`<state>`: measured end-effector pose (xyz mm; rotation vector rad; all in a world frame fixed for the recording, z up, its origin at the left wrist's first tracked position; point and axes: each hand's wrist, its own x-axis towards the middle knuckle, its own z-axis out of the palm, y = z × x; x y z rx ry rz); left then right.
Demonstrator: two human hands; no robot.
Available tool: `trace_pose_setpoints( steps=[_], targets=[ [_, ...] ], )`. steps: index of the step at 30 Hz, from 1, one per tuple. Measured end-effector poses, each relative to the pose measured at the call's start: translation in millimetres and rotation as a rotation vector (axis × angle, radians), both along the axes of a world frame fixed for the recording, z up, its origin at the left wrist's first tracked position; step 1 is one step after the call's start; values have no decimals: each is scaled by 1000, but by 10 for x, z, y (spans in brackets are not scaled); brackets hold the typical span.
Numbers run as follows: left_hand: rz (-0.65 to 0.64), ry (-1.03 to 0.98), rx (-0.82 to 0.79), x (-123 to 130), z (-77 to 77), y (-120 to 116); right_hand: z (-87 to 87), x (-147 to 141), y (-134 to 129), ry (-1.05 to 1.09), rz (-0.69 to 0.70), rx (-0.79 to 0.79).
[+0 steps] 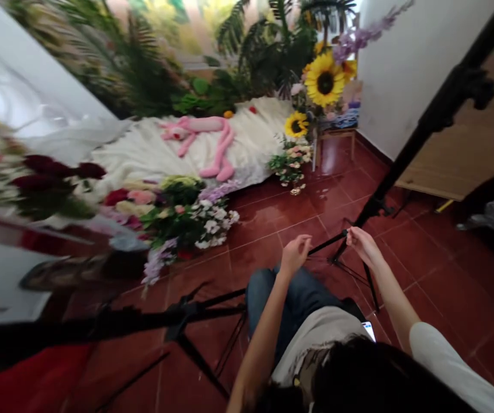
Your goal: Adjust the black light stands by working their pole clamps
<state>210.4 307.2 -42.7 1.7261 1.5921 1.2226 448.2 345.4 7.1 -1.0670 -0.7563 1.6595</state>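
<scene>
My left hand [295,255] is raised above my knees, its fingers curled in and thumb and forefinger close together. To its right, my right hand [364,246] is also pinched, at about the same height. A gap separates the two hands. Whatever the fingertips hold, if anything, is too small to make out. Below them are my legs in blue jeans [302,292]. A phone [369,331] with a lit screen lies by my right hip.
Black tripod stands rise at right [401,155] and left [178,315], legs spread on the red tiled floor [268,241]. Ahead, a pink plush toy [207,125] lies on a draped white cloth [255,137]. Artificial flowers [212,223] and sunflowers [325,82] surround it.
</scene>
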Motion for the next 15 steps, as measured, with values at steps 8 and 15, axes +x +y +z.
trace_pose_setpoints(
  steps=[8, 15],
  targets=[
    [-531, -379, 233, 1546, 1008, 1392, 330, 666, 66, 628, -135, -146],
    [-543, -659, -22, 2211, 1124, 1775, 484, 743, 207, 752, 4, -109]
  ],
)
